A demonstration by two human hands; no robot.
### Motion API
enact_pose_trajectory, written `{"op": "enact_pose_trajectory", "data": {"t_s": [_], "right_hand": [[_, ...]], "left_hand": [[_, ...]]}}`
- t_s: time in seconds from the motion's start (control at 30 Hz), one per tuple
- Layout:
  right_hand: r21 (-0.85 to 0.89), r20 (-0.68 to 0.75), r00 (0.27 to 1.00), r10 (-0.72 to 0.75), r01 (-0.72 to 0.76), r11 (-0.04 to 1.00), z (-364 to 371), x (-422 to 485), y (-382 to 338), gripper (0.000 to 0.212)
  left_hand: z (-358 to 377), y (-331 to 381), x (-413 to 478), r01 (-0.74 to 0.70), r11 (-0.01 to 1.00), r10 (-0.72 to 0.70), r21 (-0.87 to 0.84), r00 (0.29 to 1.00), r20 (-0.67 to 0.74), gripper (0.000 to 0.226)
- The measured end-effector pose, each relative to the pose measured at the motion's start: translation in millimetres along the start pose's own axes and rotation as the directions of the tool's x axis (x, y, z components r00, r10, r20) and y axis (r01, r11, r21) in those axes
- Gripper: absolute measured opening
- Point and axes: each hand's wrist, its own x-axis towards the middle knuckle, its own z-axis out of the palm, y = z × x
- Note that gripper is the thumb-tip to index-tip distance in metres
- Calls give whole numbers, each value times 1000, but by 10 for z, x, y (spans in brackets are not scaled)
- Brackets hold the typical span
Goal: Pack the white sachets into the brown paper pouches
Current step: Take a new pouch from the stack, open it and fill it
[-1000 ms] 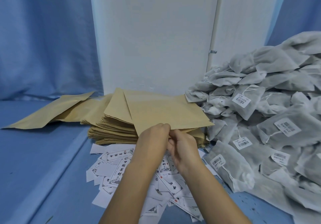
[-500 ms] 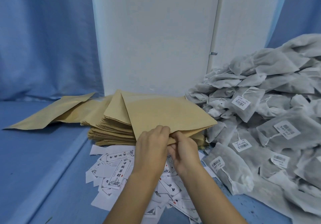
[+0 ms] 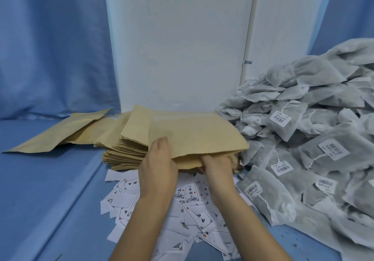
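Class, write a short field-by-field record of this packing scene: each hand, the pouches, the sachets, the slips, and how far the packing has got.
Left hand: grips the near edge of the top brown paper pouch
Right hand: fingers tucked under that pouch's lifted near edge
Pouch stack: flat brown paper pouches piled against the white wall
Sachets: heap of white mesh sachets with barcode labels, right of the stack
Slips: printed white paper slips scattered under the forearms
Progress: no sachet in either hand yet
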Motion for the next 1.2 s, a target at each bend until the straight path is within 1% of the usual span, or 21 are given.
{"op": "enact_pose_trajectory", "data": {"t_s": [0.03,0.07,0.1,0.17,0.23,0.3,0.33,0.4,0.47,0.5,0.57,0.7,0.77,0.8,0.87,0.9,0.97,1.03,1.13,1.17,1.2], "right_hand": [[-44,78,993,-84,88,995,45,-41,-12,25],[-56,159,977,-143,154,987,92,-82,-27,22],[-59,224,959,-172,190,980,139,-113,-37,16],[-110,305,928,-214,257,960,183,-134,-38,19],[-196,369,880,-300,389,900,159,-129,-60,34],[-266,453,809,-376,525,809,132,-141,-99,59],[-296,475,785,-399,569,767,123,-138,-121,70],[-366,490,756,-435,631,684,98,-104,-151,82],[-443,511,733,-449,672,593,52,-62,-159,85],[-473,507,731,-458,679,561,28,-44,-163,85],[-488,452,740,-499,673,556,-8,-24,-164,84],[-362,266,755,-600,655,663,-11,-24,-134,81],[-300,207,755,-623,655,694,-17,-17,-104,82],[-295,199,750,-631,660,691,-25,-11,-86,82],[-330,220,745,-630,665,670,-49,7,-46,80],[-360,239,748,-620,661,659,-63,22,-24,77],[-446,262,787,-559,612,653,-93,54,4,69],[-567,255,831,-495,542,619,-129,93,9,63],[-727,303,828,-471,521,448,-185,145,33,64],[-735,310,831,-462,517,438,-199,157,39,64],[-721,305,833,-461,518,460,-207,160,42,64]], "left_hand": [[-4,48,-7,21,998,-20,-56,1000,5,50],[-6,91,-13,32,992,-32,-124,999,0,47],[-10,131,-21,39,978,-42,-203,999,-8,43],[-18,190,-35,73,933,-77,-353,997,3,36],[-32,220,-32,138,861,-143,-489,989,29,27],[-64,239,-12,184,777,-212,-602,977,25,18],[-74,234,2,203,734,-255,-648,967,14,21],[-99,218,41,270,572,-377,-774,925,44,25],[-98,182,80,351,394,-467,-849,872,144,22],[-99,165,91,382,365,-486,-849,856,176,21],[-84,127,106,436,399,-504,-807,839,204,21],[-16,28,95,519,543,-497,-660,833,245,23],[50,-28,88,569,483,-477,-665,808,345,15],[69,-40,81,602,413,-469,-684,784,407,18],[84,-41,71,654,187,-450,-733,721,528,23],[77,-35,77,648,93,-432,-756,710,556,23],[48,-32,94,620,19,-412,-784,720,559,22],[41,-66,109,589,27,-423,-808,739,525,23],[51,-99,112,558,105,-451,-823,765,461,29],[60,-105,104,552,135,-448,-823,775,447,31],[77,-115,99,547,167,-438,-820,787,435,32]]}}
